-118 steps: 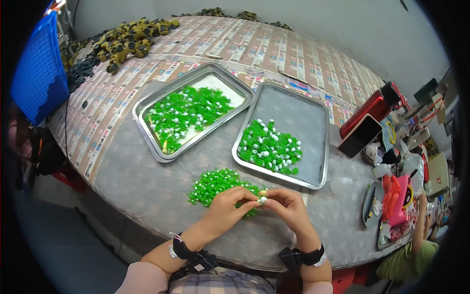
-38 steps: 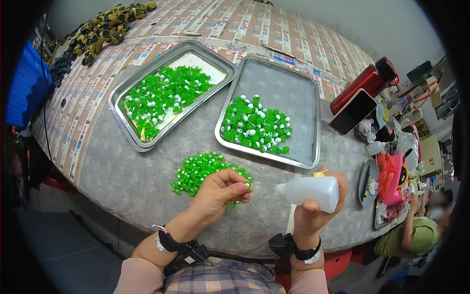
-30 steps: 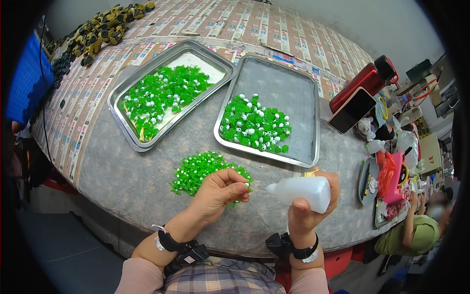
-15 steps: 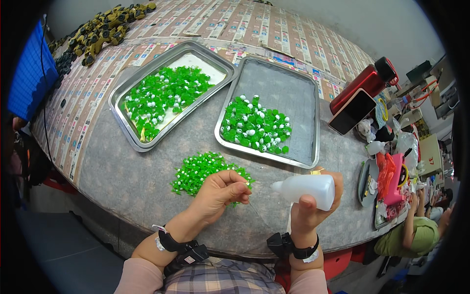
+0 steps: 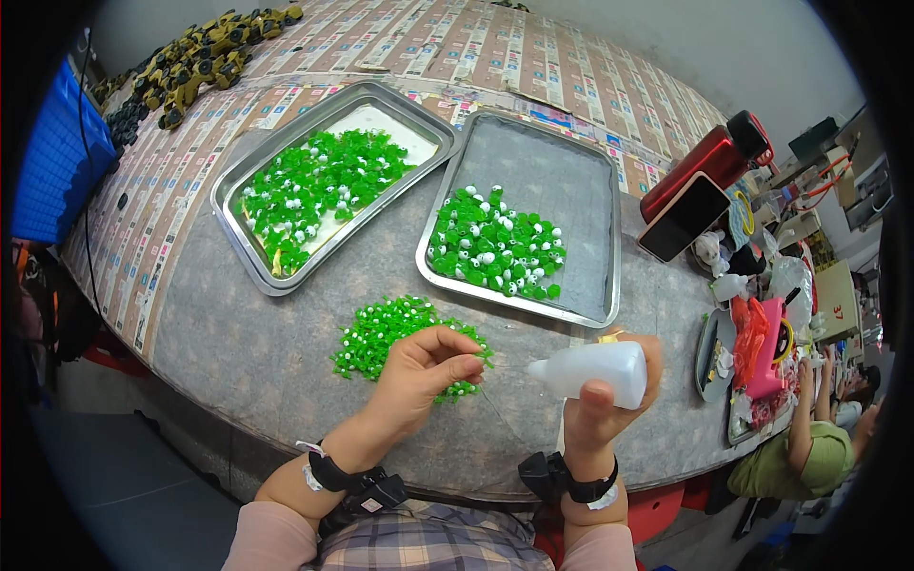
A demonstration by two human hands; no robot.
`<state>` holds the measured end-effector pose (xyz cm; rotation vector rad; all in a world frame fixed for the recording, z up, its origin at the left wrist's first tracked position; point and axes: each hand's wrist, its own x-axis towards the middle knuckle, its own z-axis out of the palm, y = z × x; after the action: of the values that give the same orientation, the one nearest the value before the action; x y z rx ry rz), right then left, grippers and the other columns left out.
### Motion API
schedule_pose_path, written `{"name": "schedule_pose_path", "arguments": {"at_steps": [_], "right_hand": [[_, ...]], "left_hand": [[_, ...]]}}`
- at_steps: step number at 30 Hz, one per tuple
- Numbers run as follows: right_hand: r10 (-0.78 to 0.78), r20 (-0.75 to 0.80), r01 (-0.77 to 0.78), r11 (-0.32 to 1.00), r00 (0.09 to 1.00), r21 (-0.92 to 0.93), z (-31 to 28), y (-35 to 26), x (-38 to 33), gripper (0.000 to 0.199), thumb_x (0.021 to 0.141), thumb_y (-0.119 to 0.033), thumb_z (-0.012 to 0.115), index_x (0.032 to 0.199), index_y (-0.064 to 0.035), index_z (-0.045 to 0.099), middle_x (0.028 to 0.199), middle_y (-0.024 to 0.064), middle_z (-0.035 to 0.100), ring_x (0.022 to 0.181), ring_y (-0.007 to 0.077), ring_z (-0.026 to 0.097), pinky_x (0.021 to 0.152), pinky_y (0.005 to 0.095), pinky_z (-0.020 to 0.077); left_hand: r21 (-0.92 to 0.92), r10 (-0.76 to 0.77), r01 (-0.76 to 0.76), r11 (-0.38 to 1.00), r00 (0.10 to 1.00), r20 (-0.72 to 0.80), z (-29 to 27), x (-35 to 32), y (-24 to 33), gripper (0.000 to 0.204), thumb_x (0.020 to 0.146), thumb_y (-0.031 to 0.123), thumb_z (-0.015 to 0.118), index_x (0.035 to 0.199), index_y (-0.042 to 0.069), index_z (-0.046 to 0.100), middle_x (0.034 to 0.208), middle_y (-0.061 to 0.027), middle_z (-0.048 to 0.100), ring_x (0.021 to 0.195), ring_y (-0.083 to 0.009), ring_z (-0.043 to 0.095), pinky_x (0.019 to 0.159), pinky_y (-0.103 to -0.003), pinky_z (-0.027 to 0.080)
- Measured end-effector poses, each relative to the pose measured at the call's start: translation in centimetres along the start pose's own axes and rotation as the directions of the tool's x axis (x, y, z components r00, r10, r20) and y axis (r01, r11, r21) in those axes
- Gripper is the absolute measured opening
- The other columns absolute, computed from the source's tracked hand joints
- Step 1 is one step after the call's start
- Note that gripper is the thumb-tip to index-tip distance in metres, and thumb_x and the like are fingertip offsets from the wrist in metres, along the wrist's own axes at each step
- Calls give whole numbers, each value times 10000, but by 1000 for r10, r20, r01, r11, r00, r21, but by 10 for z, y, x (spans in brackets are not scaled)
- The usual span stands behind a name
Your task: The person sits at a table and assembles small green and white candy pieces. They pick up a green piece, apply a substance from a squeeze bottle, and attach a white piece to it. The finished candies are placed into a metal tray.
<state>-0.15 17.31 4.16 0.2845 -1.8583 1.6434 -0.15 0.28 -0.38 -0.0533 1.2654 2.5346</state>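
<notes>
My left hand (image 5: 417, 376) is closed in a pinch over the near edge of a pile of small green pieces with white dots (image 5: 381, 328). A bit of green shows at its fingertips, most likely one such small green piece, largely hidden by the fingers. My right hand (image 5: 609, 404) grips a translucent white squeeze bottle (image 5: 595, 373), tipped onto its side. The bottle's thin nozzle points left at the pinched fingertips, with a small gap between. A bit of something yellow shows behind the bottle at my right fingers.
Two metal trays, a left tray (image 5: 221, 205) and a right tray (image 5: 614, 228), hold green pieces with white eye-like balls. A red bottle (image 5: 700, 167), a phone (image 5: 684, 217) and a grey dish (image 5: 709, 366) stand to the right. Khaki toy vehicles (image 5: 205, 57) lie far left; a person in green (image 5: 809, 457) sits right.
The squeeze bottle in my right hand has shifted slightly left, its nozzle closer to my left fingertips. My left hand has barely moved.
</notes>
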Motion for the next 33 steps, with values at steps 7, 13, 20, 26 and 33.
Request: {"name": "schedule_pose_path", "arguments": {"at_steps": [7,13,20,26,33], "right_hand": [[-5,14,6,1000,1000,-10,3,0,0,493,593,-359,724,851,-3,501,755,65,483,660,157,478,591,262,386],[13,-54,-13,1000,998,-11,-1,1,1,469,620,-345,704,855,0,490,743,61,484,658,145,486,580,257,398],[234,-87,-239,969,968,-54,-51,14,47,306,741,-124,585,961,12,423,870,93,540,796,130,517,709,238,407],[438,-30,-432,867,898,-249,-120,85,37,349,751,-35,542,1059,30,390,1000,122,528,894,150,509,761,249,398],[-163,-68,40,581,984,-813,-94,48,48,311,721,-18,557,1018,-4,468,995,97,529,883,193,517,738,281,406]], "left_hand": [[8,27,-27,1000,1000,-9,2,-1,2,100,749,35,579,845,14,556,767,-55,580,678,-116,553,636,-231,453],[6,19,-19,1000,1000,-7,1,-1,4,101,750,37,579,846,15,557,760,-51,581,682,-113,554,642,-230,453],[10,19,-18,1000,998,-67,0,-1,1,101,745,40,583,838,13,554,737,-54,580,668,-115,557,628,-228,459],[7,24,-23,1000,997,-67,3,2,-1,102,741,22,573,839,21,544,728,-56,572,645,-119,557,602,-251,483],[14,8,-7,1000,996,-93,0,2,-4,98,746,26,569,840,25,542,731,-50,571,644,-117,553,605,-254,485]]}}
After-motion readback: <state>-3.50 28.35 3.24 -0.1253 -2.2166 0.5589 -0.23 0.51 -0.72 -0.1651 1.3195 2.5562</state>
